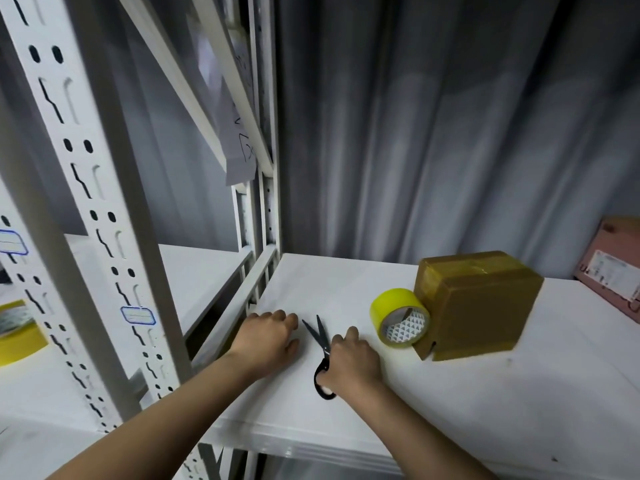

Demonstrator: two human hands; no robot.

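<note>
The scissors (321, 336) lie on the smooth white tabletop (450, 410), slim dark steel blades parted in a V toward 12 o'clock and black loop handles gripped by the right hand (353, 363). At their 9 o'clock, the left hand (268, 336) rests knuckles-up, fingers curled, holding nothing. A glossy yellow tape roll (398, 317) stands at 2 o'clock, touching a brown tape-wrapped box (481, 306). A pink carton (613, 268) lies farther right. A slotted white metal rack (104, 216) rises at left before a pleated grey curtain (433, 133).

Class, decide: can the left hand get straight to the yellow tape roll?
Probably not directly: the right hand and the open scissors it grips lie between the left hand and the tape roll.
</note>
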